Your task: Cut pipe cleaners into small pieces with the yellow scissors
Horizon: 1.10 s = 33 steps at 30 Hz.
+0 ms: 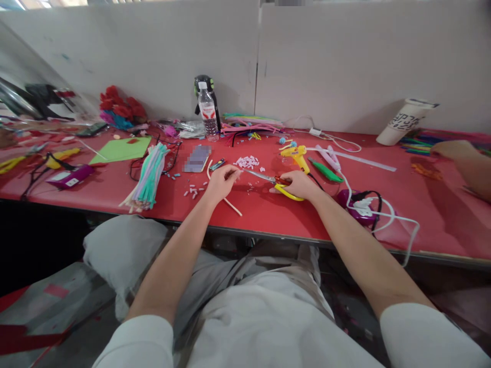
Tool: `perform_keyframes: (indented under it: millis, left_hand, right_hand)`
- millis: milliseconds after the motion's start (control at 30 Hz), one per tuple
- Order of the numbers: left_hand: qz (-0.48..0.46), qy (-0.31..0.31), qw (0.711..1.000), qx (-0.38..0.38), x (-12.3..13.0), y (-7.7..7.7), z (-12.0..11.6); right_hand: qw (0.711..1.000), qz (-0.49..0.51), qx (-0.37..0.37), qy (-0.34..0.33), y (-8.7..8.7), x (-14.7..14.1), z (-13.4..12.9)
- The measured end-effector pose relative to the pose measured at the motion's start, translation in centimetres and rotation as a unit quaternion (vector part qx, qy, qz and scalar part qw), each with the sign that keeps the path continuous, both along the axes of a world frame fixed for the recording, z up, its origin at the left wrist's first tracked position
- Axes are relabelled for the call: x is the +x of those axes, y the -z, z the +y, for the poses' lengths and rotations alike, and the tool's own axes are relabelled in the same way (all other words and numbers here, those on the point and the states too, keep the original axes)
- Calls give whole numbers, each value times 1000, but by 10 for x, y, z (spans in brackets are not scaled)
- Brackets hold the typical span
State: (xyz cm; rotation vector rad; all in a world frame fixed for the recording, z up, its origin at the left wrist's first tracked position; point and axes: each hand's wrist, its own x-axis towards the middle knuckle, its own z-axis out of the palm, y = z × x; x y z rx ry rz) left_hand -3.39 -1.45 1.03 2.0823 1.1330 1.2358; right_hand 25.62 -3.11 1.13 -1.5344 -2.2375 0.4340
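Observation:
My right hand (294, 185) is closed on the yellow-handled scissors (286, 192), whose blades point left toward my left hand (224, 183). The left fingers are pinched near the blade tips, and a cream pipe cleaner (232, 206) runs below that hand toward the table edge. Whether the piece between those fingertips belongs to it is too small to tell. Just beyond the blades lies a pile of short pale pink pieces (247, 162). More such pieces (194, 191) are scattered left of my left hand.
A pipe cleaner bundle (152, 176), a phone (197, 158) and a water bottle (207, 115) stand or lie left. Right are a yellow glue gun (297, 154), a green marker-like object (326, 170), a purple power strip (356, 207) and a leaning cup (404, 122). Another person's arm (466, 166) reaches in.

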Motion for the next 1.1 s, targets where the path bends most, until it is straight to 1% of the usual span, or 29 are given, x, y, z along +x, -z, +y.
perform_keyframes:
  millis: [133, 400, 933, 1100]
  left_hand:
    - [-8, 0, 1000, -5, 0, 1, 1]
    - [-7, -3, 1000, 10, -1, 2, 4]
    - [-4, -1, 1000, 2, -1, 0, 1]
    - [-9, 2, 1000, 1, 0, -2, -1]
  right_hand:
    - [1000, 26, 0, 0, -1, 1, -3]
    - [999, 22, -22, -9, -1, 1, -2]
    - [1000, -1, -12, -13, -1, 1, 0]
    - [1000, 2, -1, -3, -2, -1, -1]
